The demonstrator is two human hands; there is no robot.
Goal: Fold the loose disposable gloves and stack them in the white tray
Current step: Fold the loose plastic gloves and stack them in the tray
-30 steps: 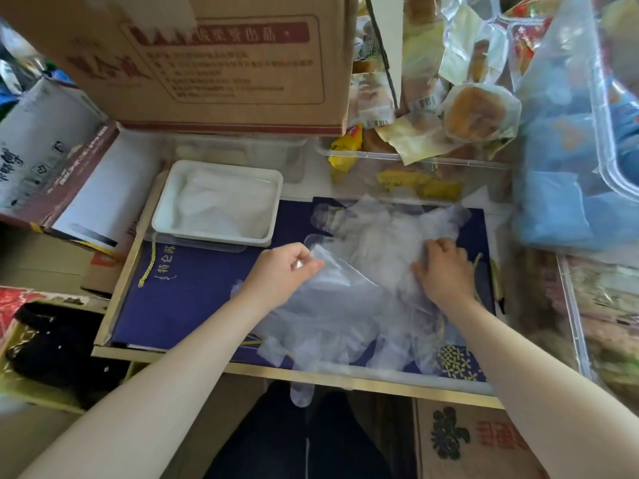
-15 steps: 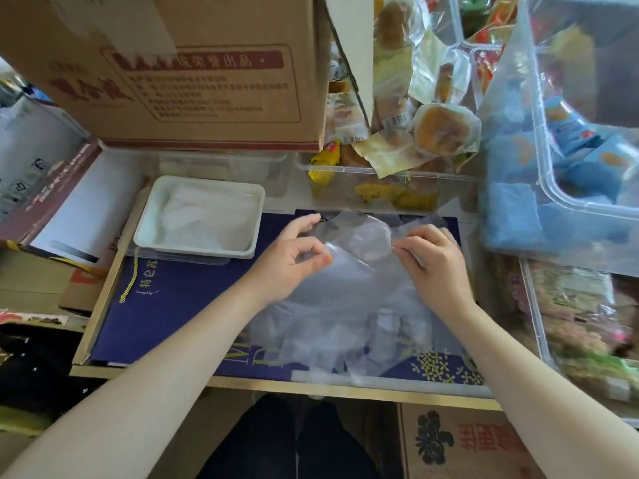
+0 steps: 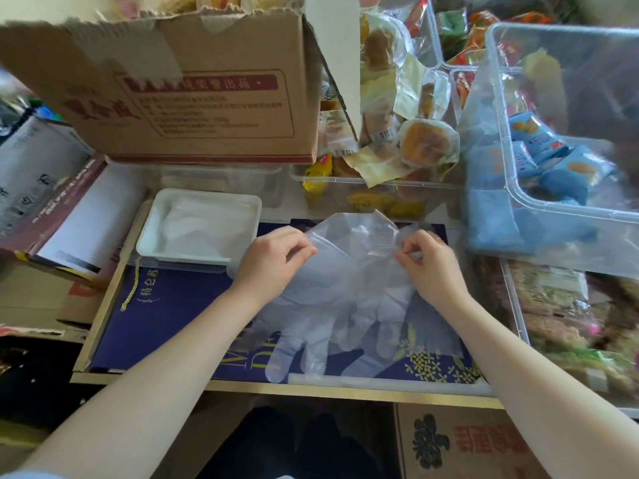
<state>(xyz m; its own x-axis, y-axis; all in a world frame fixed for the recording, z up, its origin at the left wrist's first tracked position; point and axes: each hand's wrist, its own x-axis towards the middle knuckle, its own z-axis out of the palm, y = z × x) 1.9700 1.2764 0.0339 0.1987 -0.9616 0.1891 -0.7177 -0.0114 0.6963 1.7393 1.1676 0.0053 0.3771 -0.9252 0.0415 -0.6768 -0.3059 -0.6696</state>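
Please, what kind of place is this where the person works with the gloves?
Probably a storeroom or packing corner of a small food business: clear bins of wrapped pastries and blue snack packs, a printed cardboard carton, and a dark blue gift box serving as the work surface.

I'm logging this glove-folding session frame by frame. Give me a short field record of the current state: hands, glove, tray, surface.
left hand: pinches the cuff edge of the clear glove
right hand: pinches the cuff on the other side
clear glove: held spread, fingers pointing toward the person, not yet folded
white tray: left of the hands, holds folded gloves
surface: dark blue box lid
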